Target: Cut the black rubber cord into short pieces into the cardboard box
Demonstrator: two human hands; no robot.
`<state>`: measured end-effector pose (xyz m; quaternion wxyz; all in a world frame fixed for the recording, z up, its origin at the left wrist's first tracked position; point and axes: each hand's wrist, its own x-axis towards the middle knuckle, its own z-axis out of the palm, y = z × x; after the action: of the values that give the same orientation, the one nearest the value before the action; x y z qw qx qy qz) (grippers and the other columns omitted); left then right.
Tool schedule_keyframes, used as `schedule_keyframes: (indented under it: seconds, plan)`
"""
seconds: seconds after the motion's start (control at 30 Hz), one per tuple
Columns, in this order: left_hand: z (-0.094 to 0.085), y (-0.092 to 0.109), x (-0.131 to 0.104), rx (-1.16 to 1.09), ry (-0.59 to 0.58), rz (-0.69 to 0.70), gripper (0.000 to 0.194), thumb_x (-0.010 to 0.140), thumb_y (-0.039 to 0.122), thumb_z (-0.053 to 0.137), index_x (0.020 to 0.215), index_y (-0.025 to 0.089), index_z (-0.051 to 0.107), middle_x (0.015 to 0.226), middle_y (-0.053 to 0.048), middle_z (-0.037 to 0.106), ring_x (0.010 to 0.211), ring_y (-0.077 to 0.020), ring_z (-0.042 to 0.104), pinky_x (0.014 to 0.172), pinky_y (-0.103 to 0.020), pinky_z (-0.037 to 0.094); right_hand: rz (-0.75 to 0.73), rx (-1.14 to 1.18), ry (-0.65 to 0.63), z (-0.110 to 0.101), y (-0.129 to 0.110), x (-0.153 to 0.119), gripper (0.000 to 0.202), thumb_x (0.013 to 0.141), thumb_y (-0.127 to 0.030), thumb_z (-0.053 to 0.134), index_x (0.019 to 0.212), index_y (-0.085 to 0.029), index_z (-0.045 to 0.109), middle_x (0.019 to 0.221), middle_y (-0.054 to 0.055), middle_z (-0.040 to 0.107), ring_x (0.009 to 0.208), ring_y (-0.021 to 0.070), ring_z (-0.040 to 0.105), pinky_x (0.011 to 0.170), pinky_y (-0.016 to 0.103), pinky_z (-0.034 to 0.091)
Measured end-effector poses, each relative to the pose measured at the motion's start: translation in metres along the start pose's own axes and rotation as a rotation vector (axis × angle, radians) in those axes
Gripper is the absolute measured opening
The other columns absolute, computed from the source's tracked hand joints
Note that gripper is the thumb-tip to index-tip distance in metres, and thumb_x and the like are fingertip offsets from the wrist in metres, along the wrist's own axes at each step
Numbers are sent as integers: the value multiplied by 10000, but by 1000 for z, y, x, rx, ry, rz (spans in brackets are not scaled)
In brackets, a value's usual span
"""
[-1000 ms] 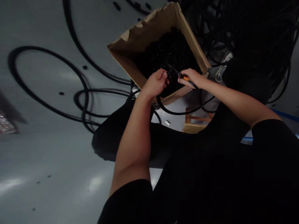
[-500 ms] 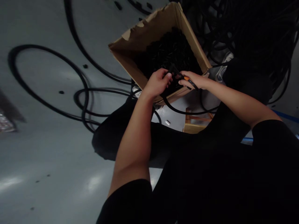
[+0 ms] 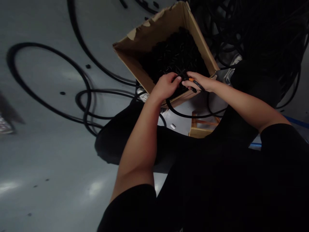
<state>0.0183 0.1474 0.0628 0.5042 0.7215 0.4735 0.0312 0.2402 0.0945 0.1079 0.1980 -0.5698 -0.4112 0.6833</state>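
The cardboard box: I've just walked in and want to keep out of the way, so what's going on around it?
A person's right hand holds an orange-and-black-handled tool over the cardboard box. The left hand is close beside it and seems to grip a black hose, which curves down outside the near edge. Small black pieces lie heaped in the box, and more hose lies in loops on the floor. The tool's tip is too dark to make out.

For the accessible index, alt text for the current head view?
A person's right hand grips an orange-and-black tool beside the left hand, which appears to hold a black hose, over a cardboard box of black pieces. Looped hose lies on the grey floor.
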Motion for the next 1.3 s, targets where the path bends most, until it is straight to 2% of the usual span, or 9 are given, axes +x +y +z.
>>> schedule_keyframes:
  seconds: [0.13,0.3,0.43,0.6,0.73,0.87,1.1,1.2,1.3]
  plan:
    - [1,6,-2,64,18,32,300,1167,479,592,1032,246,724,981,-111,783,1070,-343,762,1067,-466,629,76,48,-11,2,-7,0,474,1071,-330,966,964,-255,510,782,-61,555,713,135,572,594,182,444]
    - [1,12,-5,100,-13,-34,246,1165,408,598,1028,239,712,1034,-132,784,1103,-370,779,1088,-473,603,116,13,-24,4,-1,2,486,1079,-319,950,945,-261,487,719,-82,523,634,124,529,550,199,396]
    - [-4,20,-8,137,-44,-76,227,1171,369,585,1093,218,736,1098,-151,800,1150,-374,777,1101,-459,588,67,-37,15,8,11,4,426,1138,-334,859,925,-256,499,661,-101,466,570,110,457,536,221,342]
    - [-13,29,-10,174,-110,-139,303,1188,391,523,1171,201,759,1206,-168,810,1198,-374,777,1133,-468,575,-67,-137,9,7,18,1,414,1162,-357,794,904,-257,486,645,-111,417,580,105,432,580,233,341]
    - [-16,22,-7,147,-118,-123,342,1173,428,518,1171,199,772,1206,-162,801,1185,-366,757,1149,-481,578,-123,-275,17,1,18,4,374,1116,-287,781,876,-254,496,660,-97,409,645,125,459,634,250,348]
    - [-15,7,-4,94,-104,-90,397,1170,494,536,1151,183,783,1106,-151,791,1123,-340,730,1121,-464,598,-122,-389,29,-3,19,7,347,1037,-179,784,821,-240,520,680,-69,444,746,153,508,704,276,375]
    - [-4,1,-3,-76,-88,-87,468,1195,635,563,1290,215,744,951,-83,719,902,-289,739,956,-454,658,-13,-114,-1,4,32,3,223,1122,-232,741,1020,-259,544,712,-81,523,652,145,556,624,222,450]
    - [-1,-2,0,-81,-87,-88,466,1182,650,596,1225,208,738,948,-82,705,910,-293,744,950,-457,665,-66,-25,22,3,35,6,226,1113,-264,750,1068,-269,528,756,-78,534,690,143,572,623,197,486]
    - [-2,-7,3,-64,-87,-68,387,1156,571,611,1130,202,725,933,-81,700,915,-292,727,949,-457,668,-132,-54,16,-2,38,11,220,1108,-290,760,1086,-264,542,812,-61,558,771,156,593,674,217,530]
